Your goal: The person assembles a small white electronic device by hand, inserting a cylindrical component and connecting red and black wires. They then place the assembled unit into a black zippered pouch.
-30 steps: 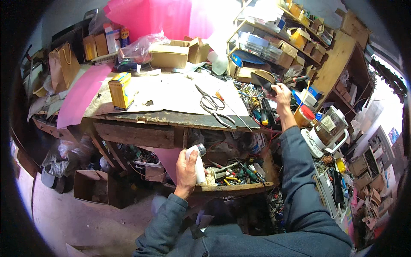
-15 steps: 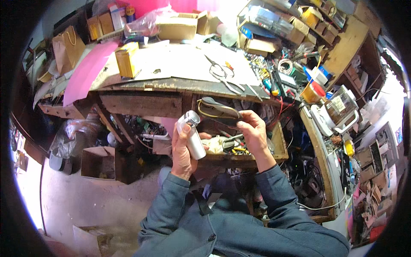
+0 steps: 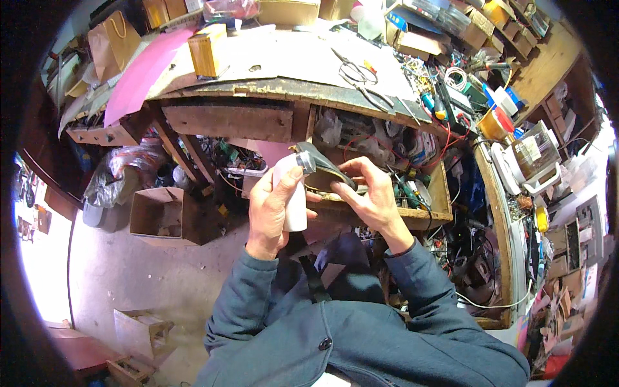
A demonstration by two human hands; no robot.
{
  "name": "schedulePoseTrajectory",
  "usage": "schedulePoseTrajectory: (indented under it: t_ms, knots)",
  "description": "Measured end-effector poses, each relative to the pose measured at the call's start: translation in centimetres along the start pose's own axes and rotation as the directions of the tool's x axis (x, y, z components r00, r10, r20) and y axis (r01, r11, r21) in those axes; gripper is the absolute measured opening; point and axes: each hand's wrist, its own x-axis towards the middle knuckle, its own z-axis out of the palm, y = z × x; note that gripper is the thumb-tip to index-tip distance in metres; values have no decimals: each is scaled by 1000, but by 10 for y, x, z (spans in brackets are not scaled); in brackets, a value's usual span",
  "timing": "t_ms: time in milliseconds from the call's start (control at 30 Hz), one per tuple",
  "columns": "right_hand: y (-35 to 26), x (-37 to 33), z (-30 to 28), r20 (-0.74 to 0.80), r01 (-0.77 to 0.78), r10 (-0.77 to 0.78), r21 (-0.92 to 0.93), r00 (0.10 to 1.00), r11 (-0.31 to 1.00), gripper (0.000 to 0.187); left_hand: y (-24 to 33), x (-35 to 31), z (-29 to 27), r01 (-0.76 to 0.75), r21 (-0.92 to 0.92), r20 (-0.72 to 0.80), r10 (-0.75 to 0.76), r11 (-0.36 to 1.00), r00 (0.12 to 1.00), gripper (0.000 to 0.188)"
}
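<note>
My left hand point(image 3: 265, 216) is wrapped round a white cylinder point(image 3: 295, 205) with a shiny metal collar at its upper end; its exact kind does not show. The thumb lies along its side, near the collar. My right hand point(image 3: 379, 203) pinches a dark, curved, flat piece with a pale yellowish edge point(image 3: 330, 169), perhaps a pouch or a sole. The far end of this piece reaches to the cylinder's metal top, but I cannot tell whether they touch. Both are held up in front of an open wooden drawer point(image 3: 443, 193) full of tools and cables.
Beyond the drawer stands a workbench point(image 3: 277, 85) with pliers point(image 3: 375, 98), scissors point(image 3: 353, 69) and a yellow box point(image 3: 205, 53). A blender-like jug point(image 3: 534, 155) is at the right. An open cardboard box point(image 3: 164, 219) sits on the floor at the left.
The dark piece has come down and left, its far end now at the cylinder's top. The cylinder has turned more upright. The view has tilted down, showing more floor.
</note>
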Motion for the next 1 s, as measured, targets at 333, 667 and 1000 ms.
schedulePoseTrajectory:
  t_ms: [333,667,1000]
  knots:
    - [6,1,7,-51,32,-34,-40,998,999,22,7,-19,-28,26,117,-53,-20,993,998,47]
    - [-2,0,22,-8,130,-132,-109,991,986,19,2,-32,-38,78,130,-147,-59,988,987,44]
    - [-13,-3,46,-29,407,-450,-379,893,831,18,-12,-31,-50,52,421,-116,-4,906,993,34]
